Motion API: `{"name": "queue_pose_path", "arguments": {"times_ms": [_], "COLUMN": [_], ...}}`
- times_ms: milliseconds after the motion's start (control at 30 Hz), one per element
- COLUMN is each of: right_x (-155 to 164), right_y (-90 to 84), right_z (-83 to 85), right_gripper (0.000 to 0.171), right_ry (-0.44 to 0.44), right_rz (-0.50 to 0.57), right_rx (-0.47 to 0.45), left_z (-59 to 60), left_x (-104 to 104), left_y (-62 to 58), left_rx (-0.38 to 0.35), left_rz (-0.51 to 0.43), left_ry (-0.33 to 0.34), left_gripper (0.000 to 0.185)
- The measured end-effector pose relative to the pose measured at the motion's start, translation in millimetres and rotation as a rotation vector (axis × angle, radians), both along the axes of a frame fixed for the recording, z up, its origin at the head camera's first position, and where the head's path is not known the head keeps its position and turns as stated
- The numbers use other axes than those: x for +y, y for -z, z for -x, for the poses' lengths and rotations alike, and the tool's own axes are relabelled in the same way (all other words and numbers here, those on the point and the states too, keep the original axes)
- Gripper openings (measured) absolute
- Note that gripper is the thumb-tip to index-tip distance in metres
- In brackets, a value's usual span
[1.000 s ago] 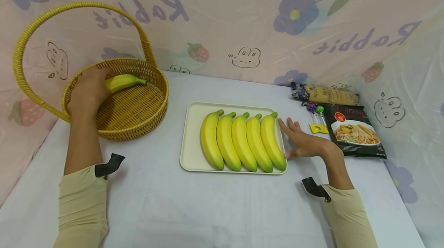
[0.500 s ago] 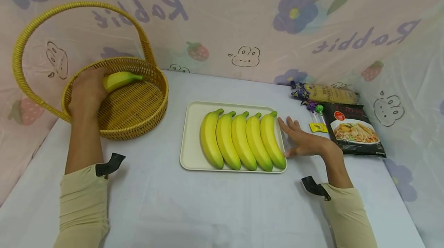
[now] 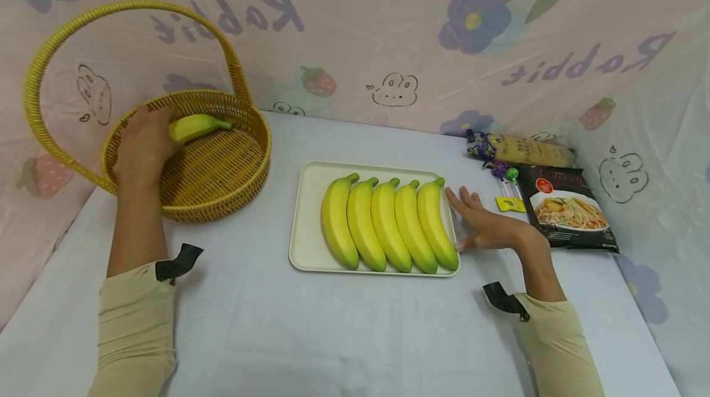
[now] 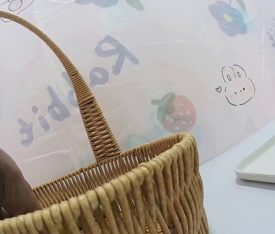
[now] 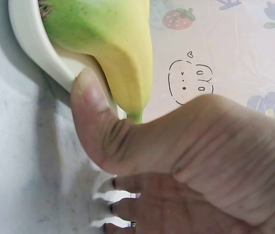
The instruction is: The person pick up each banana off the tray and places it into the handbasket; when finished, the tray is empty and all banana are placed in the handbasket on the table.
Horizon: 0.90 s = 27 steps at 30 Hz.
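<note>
My left hand (image 3: pixel 145 144) reaches down inside the round wicker basket (image 3: pixel 244 190) and grips a yellow-green banana (image 3: pixel 194 127). The hand covers the banana's near end, and the stem points right. Its fingers are hidden; the left wrist view shows only the back of the hand (image 4: pixel 3 183) behind the basket rim (image 4: pixel 142 178). Several bananas (image 3: pixel 383 224) lie side by side on a cream tray (image 3: pixel 305 224). Beside the tray's right edge, my right hand (image 3: pixel 488 227) is spread, with thumb and fingertips at the rim. In the right wrist view the thumb (image 5: pixel 96 112) rests against that rim.
A tall arched handle (image 3: pixel 33 95) rises over the basket. At the back right lie a long tan packet (image 3: pixel 527 151), two lollipops (image 3: pixel 507 174), a small yellow wrapper (image 3: pixel 510 204) and a black noodle packet (image 3: pixel 571 209). A patterned curtain (image 3: pixel 355 33) stands behind the table.
In the basket, the banana has shifted slightly up and left under my left hand. My right hand and the tray stay where they were.
</note>
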State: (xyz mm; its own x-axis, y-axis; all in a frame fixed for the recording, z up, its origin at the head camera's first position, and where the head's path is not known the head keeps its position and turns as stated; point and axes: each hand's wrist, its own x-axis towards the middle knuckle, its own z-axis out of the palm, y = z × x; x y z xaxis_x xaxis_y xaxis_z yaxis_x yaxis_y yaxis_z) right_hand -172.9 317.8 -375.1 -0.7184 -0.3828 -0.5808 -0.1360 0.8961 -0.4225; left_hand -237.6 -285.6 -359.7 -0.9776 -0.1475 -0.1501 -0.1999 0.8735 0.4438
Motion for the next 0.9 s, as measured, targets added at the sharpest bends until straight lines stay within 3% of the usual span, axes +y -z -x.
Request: {"name": "queue_pose_path", "arguments": {"times_ms": [167, 367, 567, 900], "right_x": [-1.3, -1.9, -2.6, -2.2], "right_y": [-1.6, -1.6, -1.3, 0.3], "right_z": [0.3, -0.3, 0.3, 0.2], "right_gripper": [0.123, 0.124, 0.125, 0.124], "right_ry": [-0.008, -0.007, -0.006, 0.002], "right_rz": [-0.003, -0.007, -0.02, -0.017], "right_rx": [0.017, 0.007, 0.008, 0.006], "left_z": [-1.0, -0.5, 2.7, 0.0], "left_x": [0.0, 1.8, 7.6, 26.7], "left_y": [-1.6, -1.5, -5.9, -18.4], "left_rx": [0.01, 0.054, 0.039, 0.026], "left_rz": [-0.016, -0.017, -0.008, 0.016], "left_ry": [-0.003, 0.046, 0.1, 0.135], "left_gripper": [0.065, 0.057, 0.063, 0.065]}}
